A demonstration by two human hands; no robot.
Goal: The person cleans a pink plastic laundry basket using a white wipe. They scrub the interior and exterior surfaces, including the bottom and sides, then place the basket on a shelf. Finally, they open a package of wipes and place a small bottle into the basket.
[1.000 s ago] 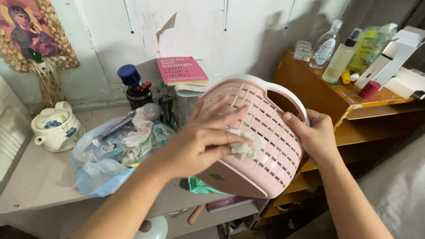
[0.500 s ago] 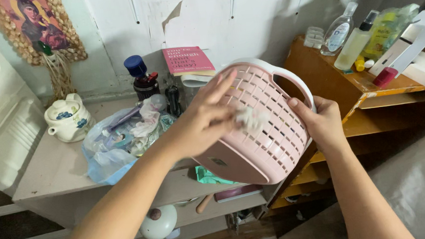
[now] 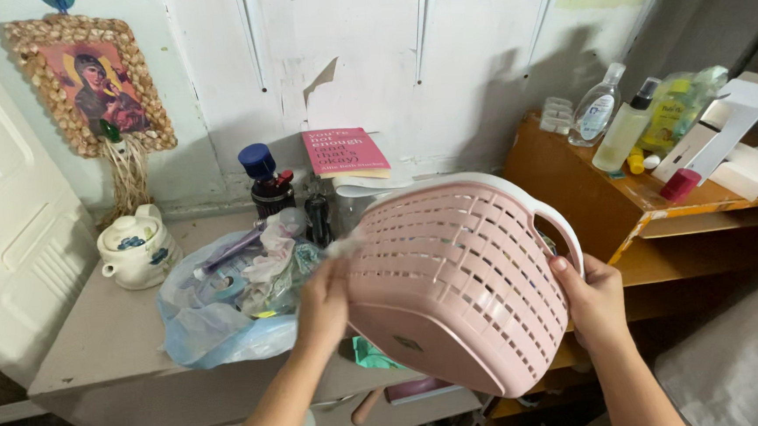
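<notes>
- My right hand (image 3: 597,300) grips the pink basket (image 3: 462,278) by its white rim, at the right of the frame, thumb over the edge
- The basket fills centre frame, tipped on its side: base faces me and lower left, mouth points up and away toward the wall
- My left hand (image 3: 323,306) sits at the basket's left wall, fingers hidden behind it; whether it pinches anything I cannot tell, though a white scrap shows just above it
- Its long axis runs from lower left to upper right, between my two hands
- Both hands touch it; the right one carries it
- A plastic bag (image 3: 218,310) of clutter lies left of the basket on the grey shelf (image 3: 97,335)
</notes>
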